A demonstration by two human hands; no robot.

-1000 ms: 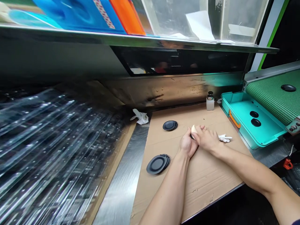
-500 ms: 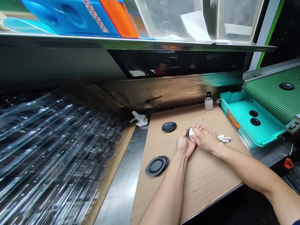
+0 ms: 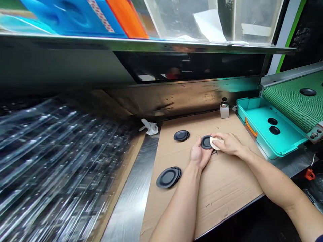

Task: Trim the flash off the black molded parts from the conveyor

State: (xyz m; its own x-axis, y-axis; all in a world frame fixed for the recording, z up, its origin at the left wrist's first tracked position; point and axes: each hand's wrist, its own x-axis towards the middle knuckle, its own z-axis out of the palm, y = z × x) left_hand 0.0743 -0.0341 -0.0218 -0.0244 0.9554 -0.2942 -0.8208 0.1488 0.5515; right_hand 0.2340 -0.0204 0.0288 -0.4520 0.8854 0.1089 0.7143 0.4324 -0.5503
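A round black disc (image 3: 206, 142) with a raised rim lies in my left hand (image 3: 199, 157), whose fingers are closed around its edge. My right hand (image 3: 228, 144) pinches a cream-coloured round pad (image 3: 215, 143), which overlaps the disc's right edge. On the cardboard sheet (image 3: 186, 208) to the left of my hands are two overlapping stacks of similar black discs, a smaller far stack (image 3: 181, 135) and a larger near stack (image 3: 168, 177).
A turquoise tray (image 3: 282, 155) with two black discs stands right, below a green conveyor belt (image 3: 290, 97) carrying another. A small pump bottle (image 3: 224, 110) is at the cardboard's back edge. Clear plastic packaging (image 3: 63, 168) fills the left. A metal shelf (image 3: 151, 45) overhangs the back.
My right hand has moved the pad rightward across the disc, uncovering more of the disc's face. My left hand holds the disc in nearly the same place.
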